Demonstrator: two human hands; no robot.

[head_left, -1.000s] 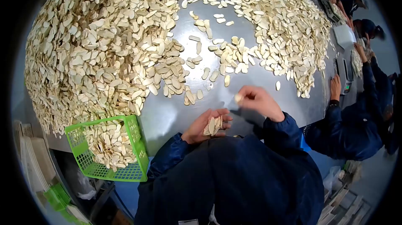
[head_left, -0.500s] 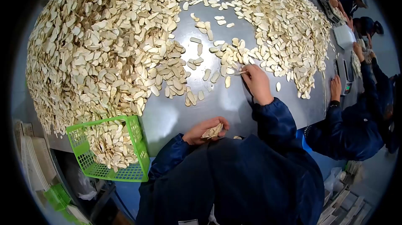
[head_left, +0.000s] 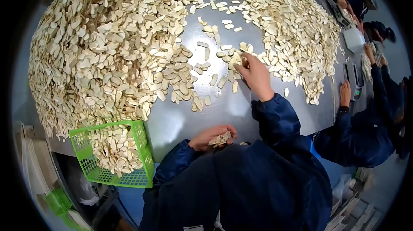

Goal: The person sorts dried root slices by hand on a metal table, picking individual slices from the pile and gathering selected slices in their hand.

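Note:
My left hand (head_left: 205,138) is curled, palm up, around a small stack of pale dried slices (head_left: 220,139) close to my body at the table's near edge. Further out, my right hand (head_left: 258,78) reaches over a loose cluster of slices (head_left: 232,54) on the metal table (head_left: 172,121). Its thumb and forefinger are apart, their tips at the slices; the other fingers are partly hidden. The slices are long, flat and cream-coloured. A single slice (head_left: 235,87) lies just below the thumb.
A huge heap of slices (head_left: 99,50) covers the left side, and another pile (head_left: 297,37) spreads at the right. A green plastic basket (head_left: 148,162) holding slices stands at the lower left. Co-workers in dark blue sit at the right near a digital scale (head_left: 355,80) and a white container (head_left: 353,39).
My right hand has moved up and slightly left onto the cluster; the slice pinched between its fingers earlier no longer shows there. My left hand stays curled around its stack.

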